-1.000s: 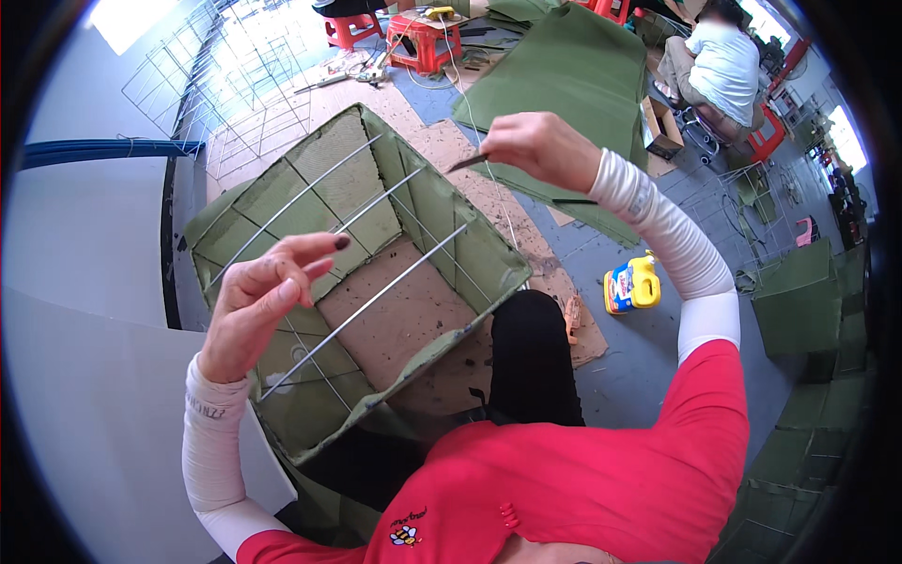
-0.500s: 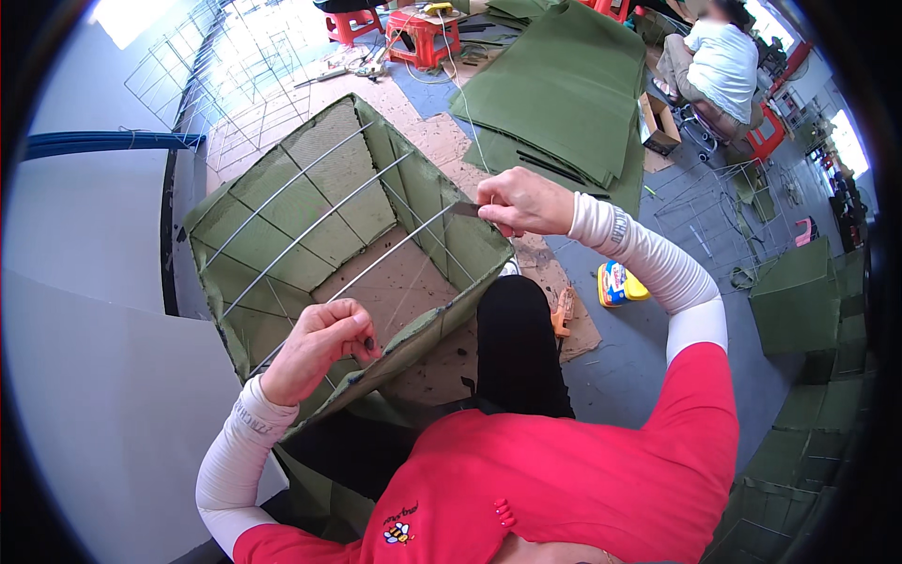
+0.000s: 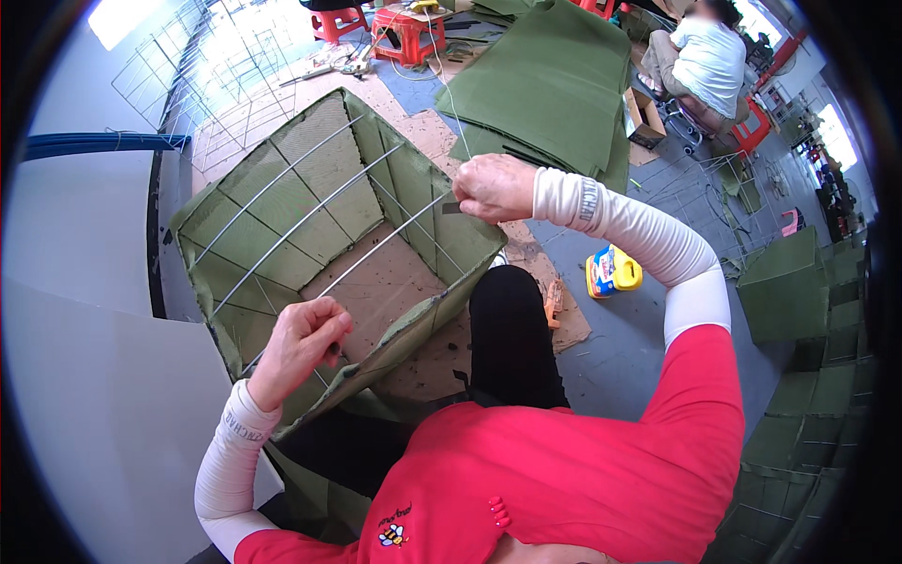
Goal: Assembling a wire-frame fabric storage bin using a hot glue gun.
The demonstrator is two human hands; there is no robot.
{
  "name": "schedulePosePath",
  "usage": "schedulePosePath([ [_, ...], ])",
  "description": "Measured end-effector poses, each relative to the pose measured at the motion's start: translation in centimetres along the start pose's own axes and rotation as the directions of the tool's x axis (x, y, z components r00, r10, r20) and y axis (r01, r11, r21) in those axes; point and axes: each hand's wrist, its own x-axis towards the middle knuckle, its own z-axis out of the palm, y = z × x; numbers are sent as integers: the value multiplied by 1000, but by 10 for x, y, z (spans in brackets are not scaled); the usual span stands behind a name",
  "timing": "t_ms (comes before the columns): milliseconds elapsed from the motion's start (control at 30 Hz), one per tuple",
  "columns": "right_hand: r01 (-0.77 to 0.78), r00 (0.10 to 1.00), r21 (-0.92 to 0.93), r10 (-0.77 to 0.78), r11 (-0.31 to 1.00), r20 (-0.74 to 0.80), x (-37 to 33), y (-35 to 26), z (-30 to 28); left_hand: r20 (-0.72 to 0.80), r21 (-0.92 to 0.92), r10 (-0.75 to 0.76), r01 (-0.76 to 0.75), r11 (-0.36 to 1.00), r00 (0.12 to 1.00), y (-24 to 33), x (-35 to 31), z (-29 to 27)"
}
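A large open box of green fabric point(image 3: 315, 155) over a wire frame stands tilted before me, with several metal rods point(image 3: 324, 202) crossing its open side. At the box's right edge, my right hand point(image 3: 496, 188) is closed around a short, flat, dark blade-like piece point(image 3: 452, 209); most of it is hidden by the fingers. My left hand point(image 3: 299, 343) is over the near left edge, thumb and fingers pinched together. A small dark bit point(image 3: 333, 349) shows at its fingertips, too small to name. The nearest rod runs between the two hands.
Green sheets point(image 3: 545, 85) lie stacked on the floor ahead, near red stools point(image 3: 409, 38). Right of my knee are a yellow-and-blue container point(image 3: 613, 272) and an orange-handled tool point(image 3: 552, 305). Wire frames point(image 3: 150, 89) lean at far left. A person in white point(image 3: 709, 61) sits at far right.
My right hand has shifted slightly left and turned, its back now covering more of the dark piece. My left hand has moved a little left, still pinched. The whole view has shifted slightly.
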Motion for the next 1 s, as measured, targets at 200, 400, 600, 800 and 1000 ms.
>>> schedulePosePath([
  [200,-283,956,581,177,763,234,-22,8,-43,-35,741,568,-360,567,822,0,4,12],
  [400,-346,935,747,277,568,222,-59,8,-53,63,438,607,-568,697,792,37,59,38],
  [600,-342,939,749,246,567,242,-69,0,-50,51,-345,352,-314,884,935,9,159,84],
  [800,82,994,-139,-91,987,-55,-68,-3,-42,197,-204,335,-296,933,921,1,179,81],
  [1000,450,892,-413,-412,792,183,-19,-19,-39,196,-187,209,-173,967,958,-26,182,91],
])
